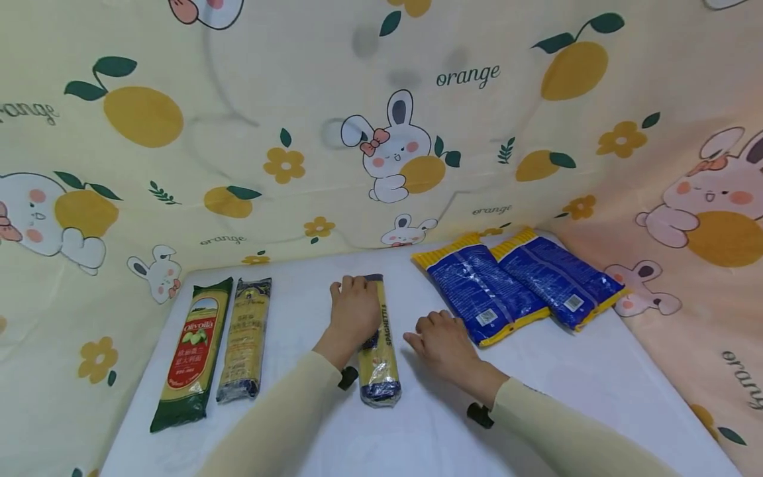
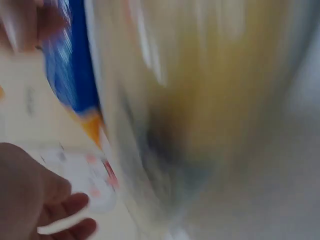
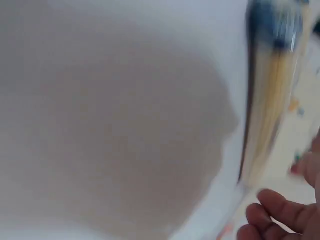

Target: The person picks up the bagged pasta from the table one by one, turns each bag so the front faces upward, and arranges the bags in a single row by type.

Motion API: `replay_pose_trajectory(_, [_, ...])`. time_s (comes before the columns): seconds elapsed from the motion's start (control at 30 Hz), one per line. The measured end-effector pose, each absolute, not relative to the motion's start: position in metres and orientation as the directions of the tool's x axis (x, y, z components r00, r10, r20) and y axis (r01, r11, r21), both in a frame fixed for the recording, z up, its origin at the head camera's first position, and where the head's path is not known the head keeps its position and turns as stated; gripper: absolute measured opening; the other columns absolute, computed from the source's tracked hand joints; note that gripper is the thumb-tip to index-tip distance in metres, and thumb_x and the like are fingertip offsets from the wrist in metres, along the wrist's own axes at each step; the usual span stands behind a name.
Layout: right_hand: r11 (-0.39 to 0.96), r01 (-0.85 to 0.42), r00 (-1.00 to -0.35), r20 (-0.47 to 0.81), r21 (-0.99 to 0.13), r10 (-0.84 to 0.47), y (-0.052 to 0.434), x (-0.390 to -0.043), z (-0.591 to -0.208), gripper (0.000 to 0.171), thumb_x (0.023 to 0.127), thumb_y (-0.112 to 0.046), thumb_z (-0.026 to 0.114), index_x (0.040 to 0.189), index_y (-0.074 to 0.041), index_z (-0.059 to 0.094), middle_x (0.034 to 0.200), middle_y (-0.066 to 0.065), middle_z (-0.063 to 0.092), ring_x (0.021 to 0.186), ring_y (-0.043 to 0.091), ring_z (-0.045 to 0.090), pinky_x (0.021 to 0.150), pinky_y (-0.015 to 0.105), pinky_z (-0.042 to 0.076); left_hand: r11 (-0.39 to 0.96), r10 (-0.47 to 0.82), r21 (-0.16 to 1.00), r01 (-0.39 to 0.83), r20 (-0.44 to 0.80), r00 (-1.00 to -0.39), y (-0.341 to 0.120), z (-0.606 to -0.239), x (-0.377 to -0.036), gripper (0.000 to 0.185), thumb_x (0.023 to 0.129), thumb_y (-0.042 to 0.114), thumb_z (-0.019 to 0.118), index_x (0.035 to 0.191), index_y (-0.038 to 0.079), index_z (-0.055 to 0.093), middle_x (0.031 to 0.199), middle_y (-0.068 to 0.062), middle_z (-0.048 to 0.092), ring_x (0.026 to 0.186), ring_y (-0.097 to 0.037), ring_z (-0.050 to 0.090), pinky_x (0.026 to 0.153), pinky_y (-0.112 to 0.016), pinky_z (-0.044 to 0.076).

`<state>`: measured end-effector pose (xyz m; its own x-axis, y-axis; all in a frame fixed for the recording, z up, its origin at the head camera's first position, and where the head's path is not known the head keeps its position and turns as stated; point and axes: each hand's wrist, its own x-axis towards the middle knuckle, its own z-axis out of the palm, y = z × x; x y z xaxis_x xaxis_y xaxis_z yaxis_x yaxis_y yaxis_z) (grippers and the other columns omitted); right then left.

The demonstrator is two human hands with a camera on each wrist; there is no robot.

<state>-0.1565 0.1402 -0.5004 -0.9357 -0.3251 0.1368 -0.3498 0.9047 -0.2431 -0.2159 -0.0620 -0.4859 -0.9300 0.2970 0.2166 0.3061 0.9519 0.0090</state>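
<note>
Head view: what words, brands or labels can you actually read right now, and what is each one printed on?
"SPAGHETTI" on the spaghetti pack under the left hand.
"Olivoilà" on the green pack; its smaller print is too small to read.
"orange" on the printed cloth backdrop, repeated in several spots.
Dark-ended pack: label too small to read.
Two blue packs: print too small to read.
Both wrist views are too blurred to read.

spaghetti packet (image 1: 379, 344) lying flat mid-table, long and narrow, clear wrap showing yellow pasta, dark blue ends, lengthwise away from the person, top end partly covered.
</note>
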Motion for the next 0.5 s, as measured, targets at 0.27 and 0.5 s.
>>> replay_pose_trajectory(0.27, [0.948, -0.308, -0.911, 0.312, -0.080, -0.269, 0.217, -0.203, -0.492, 0.047, 0.106, -0.037, 0.063, 0.127, 0.005, 0.061, 0.130, 0.027, 0.063, 0.124, 0.048, 0.057, 0.105, 0.066, 0.045, 0.926, 0.366, 0.075, 0.369, 0.046, -0.929, -0.027, -0.501, -0.160, 0.064, 0.111, 0.045, 0.048, 0.151, -0.004, 0.051, 0.160, -0.024, 0.047, 0.152, -0.045, 0.038, 0.118, -0.068, 0.034])
replay_pose_trajectory(0.5, [0.972, -0.202, -0.959, 0.226, -0.118, -0.172, 0.256, -0.225, -0.498, 0.067, 0.110, -0.045, 0.054, 0.149, 0.009, 0.046, 0.156, 0.033, 0.043, 0.145, 0.053, 0.038, 0.119, 0.072, 0.027, 0.935, 0.352, 0.080, 0.346, -0.070, -0.933, -0.026, -0.522, -0.150, 0.075, 0.111, 0.049, 0.044, 0.162, -0.004, 0.032, 0.172, -0.025, 0.023, 0.162, -0.043, 0.014, 0.125, -0.068, 0.018])
